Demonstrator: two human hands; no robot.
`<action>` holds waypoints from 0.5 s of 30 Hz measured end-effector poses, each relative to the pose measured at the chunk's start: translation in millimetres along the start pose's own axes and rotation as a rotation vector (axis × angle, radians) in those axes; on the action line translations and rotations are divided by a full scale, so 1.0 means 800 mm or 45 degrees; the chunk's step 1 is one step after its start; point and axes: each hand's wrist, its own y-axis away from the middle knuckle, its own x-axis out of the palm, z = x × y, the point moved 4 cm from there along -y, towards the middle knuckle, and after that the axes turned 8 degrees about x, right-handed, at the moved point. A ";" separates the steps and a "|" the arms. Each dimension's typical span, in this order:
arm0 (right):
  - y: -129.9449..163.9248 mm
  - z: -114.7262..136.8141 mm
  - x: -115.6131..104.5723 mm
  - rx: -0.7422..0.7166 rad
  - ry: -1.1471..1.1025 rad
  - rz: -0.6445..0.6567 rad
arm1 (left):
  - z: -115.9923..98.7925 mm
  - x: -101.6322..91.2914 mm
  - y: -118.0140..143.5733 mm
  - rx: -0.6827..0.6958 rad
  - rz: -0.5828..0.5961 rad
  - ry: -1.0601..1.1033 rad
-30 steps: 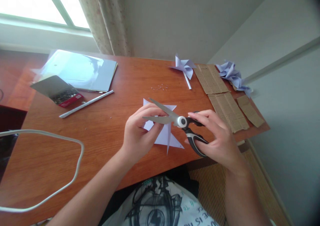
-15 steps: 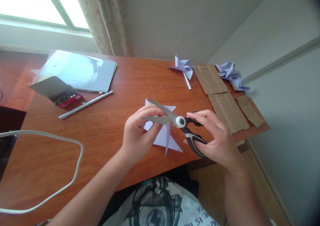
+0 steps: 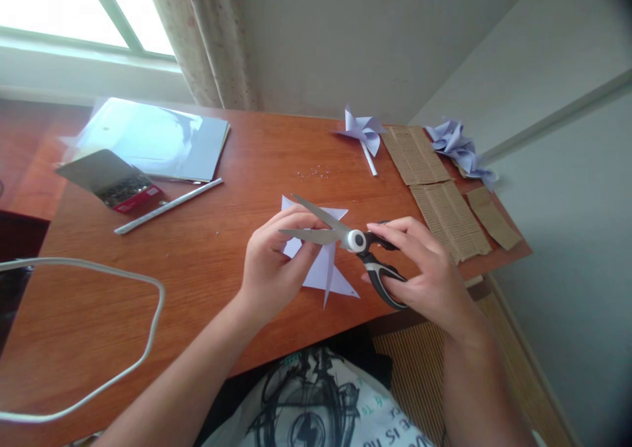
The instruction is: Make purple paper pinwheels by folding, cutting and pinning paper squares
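No label reads clearly; the print on the shirt at the bottom is too cut off to make out. Near the table's (image 3: 207,262) front edge, the left hand (image 3: 271,262) pinches a pale folded paper (image 3: 323,272), and the right hand (image 3: 429,269) grips open scissors (image 3: 345,239) whose 2 blades straddle it. Toward the far right corner lie a paper pinwheel (image 3: 364,131), cardboard strips (image 3: 434,184) and more folded paper (image 3: 457,144). Toward the far left corner sit a red box of pins (image 3: 123,187), a white stick (image 3: 168,205) and a plastic sleeve (image 3: 158,137); a white cable (image 3: 153,315) loops at the left edge
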 end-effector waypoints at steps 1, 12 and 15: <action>0.000 0.000 0.000 0.003 -0.005 0.002 | 0.000 0.000 0.000 0.002 0.001 0.002; -0.001 -0.001 0.000 0.001 -0.013 -0.004 | -0.002 0.001 0.000 -0.039 -0.003 0.006; -0.001 -0.002 0.000 0.012 -0.015 -0.007 | -0.002 0.001 0.000 -0.067 0.004 0.002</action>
